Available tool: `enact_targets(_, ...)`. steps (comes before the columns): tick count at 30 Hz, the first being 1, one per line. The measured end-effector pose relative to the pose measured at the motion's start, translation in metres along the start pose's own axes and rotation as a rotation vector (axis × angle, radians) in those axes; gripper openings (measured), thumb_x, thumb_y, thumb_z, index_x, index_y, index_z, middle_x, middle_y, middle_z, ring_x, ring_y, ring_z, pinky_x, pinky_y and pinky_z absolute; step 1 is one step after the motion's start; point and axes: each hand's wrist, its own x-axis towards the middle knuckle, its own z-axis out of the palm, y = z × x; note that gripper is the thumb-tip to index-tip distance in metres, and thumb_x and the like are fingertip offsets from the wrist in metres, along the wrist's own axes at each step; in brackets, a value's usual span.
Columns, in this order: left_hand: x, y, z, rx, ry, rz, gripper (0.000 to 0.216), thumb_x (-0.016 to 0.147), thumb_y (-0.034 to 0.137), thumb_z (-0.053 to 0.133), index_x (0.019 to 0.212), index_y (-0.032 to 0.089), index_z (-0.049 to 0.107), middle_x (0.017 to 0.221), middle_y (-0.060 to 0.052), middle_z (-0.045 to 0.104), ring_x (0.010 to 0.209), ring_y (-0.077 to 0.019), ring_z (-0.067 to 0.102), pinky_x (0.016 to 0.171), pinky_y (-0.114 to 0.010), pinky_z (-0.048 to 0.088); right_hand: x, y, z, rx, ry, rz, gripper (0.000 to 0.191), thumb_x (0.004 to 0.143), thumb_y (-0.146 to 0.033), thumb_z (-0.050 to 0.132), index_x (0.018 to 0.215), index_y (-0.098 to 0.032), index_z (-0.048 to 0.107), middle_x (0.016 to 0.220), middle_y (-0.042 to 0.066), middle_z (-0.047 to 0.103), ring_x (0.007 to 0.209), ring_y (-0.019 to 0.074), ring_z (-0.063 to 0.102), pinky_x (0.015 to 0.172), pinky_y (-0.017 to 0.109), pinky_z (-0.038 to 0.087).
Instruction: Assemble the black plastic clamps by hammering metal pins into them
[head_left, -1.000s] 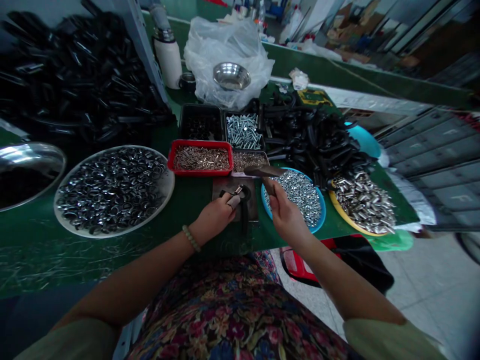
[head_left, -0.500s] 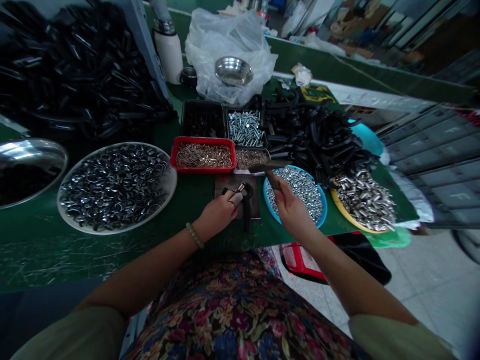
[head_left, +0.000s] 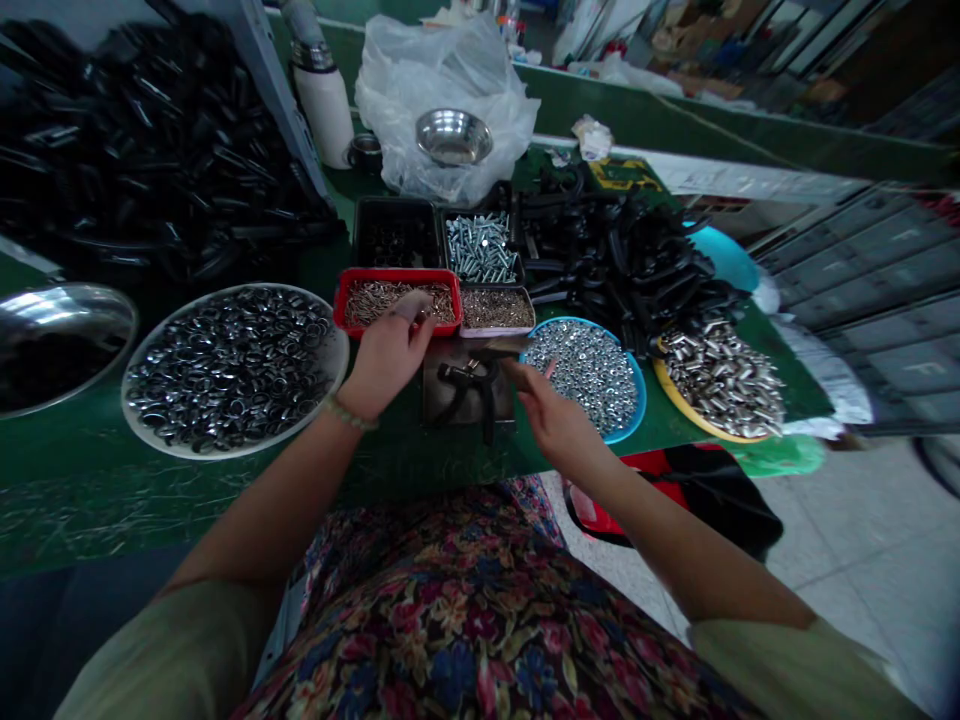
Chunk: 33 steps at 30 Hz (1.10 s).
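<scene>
My right hand (head_left: 551, 415) is closed around a hammer (head_left: 499, 347), whose blurred head is just above and behind a black lever-like part (head_left: 486, 405). That part lies on a flat metal plate (head_left: 437, 375), with a small shiny metal piece at its top and a second black arm spreading to the left. My left hand (head_left: 386, 355), a beaded bracelet at its wrist, reaches over the red tray (head_left: 340, 300) of thin copper-coloured pins (head_left: 366, 303). Its fingertips are smeared by motion, so whether they hold a pin cannot be made out.
A white tray of shiny rings (head_left: 232, 370) stands left. Behind are a tray of bolts (head_left: 480, 248) and one of small rivet-like pieces (head_left: 495, 310). Right are a blue basin of nuts (head_left: 585, 375), a yellow tray of metal cylinders (head_left: 720, 380) and piled black levers (head_left: 622, 240).
My left hand has let go of the black part and moved left and away from me to the red tray. The hammer in my right hand has come lower and left, close to the part.
</scene>
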Motion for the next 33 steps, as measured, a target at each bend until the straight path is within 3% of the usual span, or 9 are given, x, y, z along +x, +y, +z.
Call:
enact_targets(3,0.058,0.009,0.017,0.152,-0.109,0.138,0.030,0.095,0.030,0.041,0.100,0.015,0.066,0.097,-0.010,0.068,0.093,-0.0225,0.060,0.088,-0.036,0.043,0.000,0.006,0.011,-0.039,-0.111,0.021,0.042,0.095,-0.025,0.036,0.135,-0.020,0.047,0.108,0.011,0.071,0.086,0.0277,0.071,0.075,0.042,0.056)
enact_targets(7,0.107,0.034,0.063,0.308,-0.317,0.260,0.023,0.089,0.016,0.047,0.092,0.014,0.071,0.103,-0.013,0.068,0.105,-0.0273,0.056,0.090,-0.041,0.038,-0.003,0.011,0.007,0.061,0.157,0.003,0.043,0.097,-0.030,0.036,0.139,-0.024,0.043,0.117,0.011,0.068,0.095,0.0258,0.069,0.080,0.041,0.055)
enact_targets(10,0.113,0.041,0.080,0.335,-0.338,0.251,0.026,0.088,0.012,0.045,0.091,0.013,0.071,0.101,-0.015,0.069,0.104,-0.0275,0.057,0.089,-0.042,0.038,-0.010,0.017,-0.002,0.087,0.268,0.087,0.044,0.096,-0.035,0.035,0.137,-0.020,0.046,0.104,0.012,0.071,0.089,0.0264,0.070,0.076,0.040,0.056)
enact_targets(14,0.111,0.036,0.079,0.327,-0.339,0.268,0.027,0.089,0.015,0.044,0.097,0.011,0.069,0.105,-0.018,0.067,0.103,-0.0273,0.058,0.085,-0.038,0.040,-0.014,0.030,-0.001,0.111,0.287,0.187,0.048,0.096,-0.039,0.035,0.135,-0.015,0.046,0.100,0.015,0.071,0.082,0.0268,0.070,0.071,0.040,0.056)
enact_targets(21,0.120,0.037,0.077,0.264,-0.320,0.198,0.028,0.092,0.016,0.039,0.101,0.010,0.065,0.095,-0.015,0.069,0.094,-0.0225,0.063,0.084,-0.033,0.043,-0.010,0.038,0.007,0.128,0.294,0.154,0.044,0.095,-0.038,0.037,0.132,-0.018,0.050,0.098,0.014,0.072,0.078,0.0273,0.070,0.068,0.039,0.054)
enact_targets(24,0.110,0.040,0.069,0.119,-0.281,0.160,0.023,0.092,0.019,0.044,0.102,0.011,0.064,0.097,-0.012,0.070,0.092,-0.0198,0.064,0.083,-0.030,0.046,-0.013,0.039,0.007,0.140,0.302,0.150,0.044,0.095,-0.039,0.036,0.131,-0.018,0.050,0.097,0.014,0.072,0.076,0.0270,0.070,0.066,0.039,0.054)
enact_targets(28,0.056,0.038,0.049,-0.319,-0.241,0.129,0.013,0.087,0.022,0.055,0.096,0.016,0.062,0.093,-0.002,0.069,0.087,-0.0141,0.063,0.083,-0.026,0.049,-0.022,0.043,0.006,0.163,0.307,0.172,0.045,0.095,-0.040,0.036,0.131,-0.018,0.050,0.096,0.013,0.072,0.076,0.0261,0.069,0.066,0.038,0.053)
enact_targets(33,-0.018,0.026,0.044,-0.340,-0.215,0.100,0.016,0.092,0.026,0.051,0.094,0.017,0.064,0.095,-0.003,0.063,0.090,-0.0148,0.060,0.087,-0.029,0.049,-0.022,0.047,0.008,0.169,0.305,0.203,0.044,0.095,-0.039,0.036,0.131,-0.017,0.050,0.099,0.013,0.071,0.076,0.0255,0.069,0.067,0.037,0.053)
